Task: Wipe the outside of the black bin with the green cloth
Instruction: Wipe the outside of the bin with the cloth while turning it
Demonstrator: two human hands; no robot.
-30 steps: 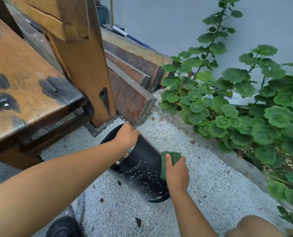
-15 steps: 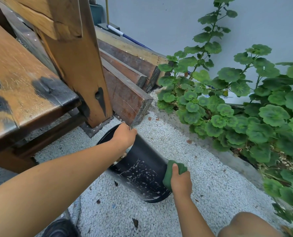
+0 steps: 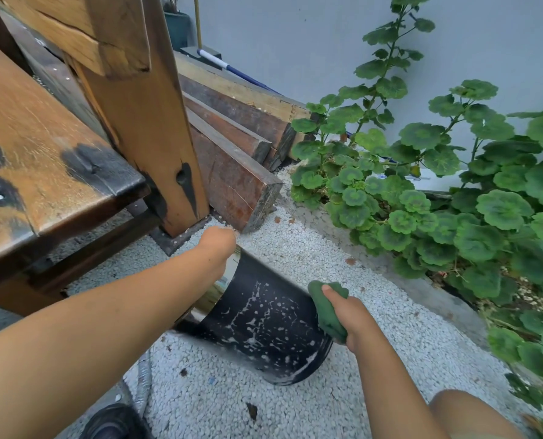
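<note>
The black bin [image 3: 264, 324] lies tilted on the white gravel, its base toward me and its side flecked with white streaks. At the bin's far rim, my left hand [image 3: 218, 242] grips the edge, the fingers hidden over it. My right hand [image 3: 349, 315] holds the bunched green cloth [image 3: 327, 308] and presses it against the bin's right side near the base.
A wooden bench [image 3: 42, 172] and its thick post [image 3: 156, 147] stand at the left. Stacked timber beams [image 3: 238, 160] lie behind the bin. Leafy green plants [image 3: 438, 201] fill the right along a concrete kerb. A shoe [image 3: 111, 423] and hose sit at the bottom left.
My right hand with the cloth has slid down the bin's right side toward the base. The left hand keeps its grip on the rim, and the bin has tipped a little.
</note>
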